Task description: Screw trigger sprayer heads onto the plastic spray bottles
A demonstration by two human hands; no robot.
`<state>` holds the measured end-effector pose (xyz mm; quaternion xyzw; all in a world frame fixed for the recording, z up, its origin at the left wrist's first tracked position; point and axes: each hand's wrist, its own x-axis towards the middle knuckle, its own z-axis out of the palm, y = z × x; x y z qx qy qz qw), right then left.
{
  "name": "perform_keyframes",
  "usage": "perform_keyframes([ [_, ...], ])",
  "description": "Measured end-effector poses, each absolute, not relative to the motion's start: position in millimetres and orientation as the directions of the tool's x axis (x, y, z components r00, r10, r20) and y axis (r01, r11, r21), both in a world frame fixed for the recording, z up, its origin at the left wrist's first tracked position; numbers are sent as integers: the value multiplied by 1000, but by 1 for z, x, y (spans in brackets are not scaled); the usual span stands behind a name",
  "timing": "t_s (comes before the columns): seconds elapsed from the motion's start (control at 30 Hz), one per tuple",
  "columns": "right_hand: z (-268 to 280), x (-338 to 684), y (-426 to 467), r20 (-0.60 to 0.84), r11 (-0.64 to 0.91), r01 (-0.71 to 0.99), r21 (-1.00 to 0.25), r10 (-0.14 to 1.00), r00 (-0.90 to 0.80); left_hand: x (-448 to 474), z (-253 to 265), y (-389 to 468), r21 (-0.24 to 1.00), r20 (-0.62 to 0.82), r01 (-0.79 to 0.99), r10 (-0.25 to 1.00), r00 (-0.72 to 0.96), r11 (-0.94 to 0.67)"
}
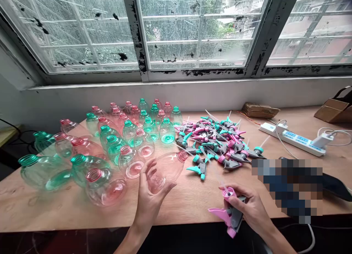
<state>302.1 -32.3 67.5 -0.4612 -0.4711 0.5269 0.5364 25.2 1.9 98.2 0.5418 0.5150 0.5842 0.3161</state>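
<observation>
My left hand is closed around a clear pink plastic bottle, tilted so that its open neck points up and to the right. In my right hand is a pink and grey spray trigger, its pink collar facing up and its thin clear tube slanting up to the left. The bottle and the trigger are apart. A heap of pink, teal and grey spray triggers lies beyond my hands. Nearest to the bottle is a loose teal and grey trigger.
Several clear bottles with green or pink necks, such as a green one, stand on the left of the wooden table. At right are a white power strip, a brown wrapped packet, a cardboard box and a blurred-out dark object.
</observation>
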Motion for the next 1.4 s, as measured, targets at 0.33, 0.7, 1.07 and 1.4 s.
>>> perform_keyframes([
  [0.33,74,304,-29,-6,-6,1,-1000,954,-301,21,103,1,934,310,231,939,-147,-272],
  [0.7,80,299,-20,-49,-66,-136,-988,991,-126,29,100,-18,924,290,183,927,239,-337],
  [1.07,102,259,-18,-22,-74,-225,-972,974,-223,39,83,-8,991,125,41,992,10,-125],
  [1.4,70,250,-2,2,-43,-241,-970,983,-185,25,89,-8,983,56,-182,979,195,-20],
])
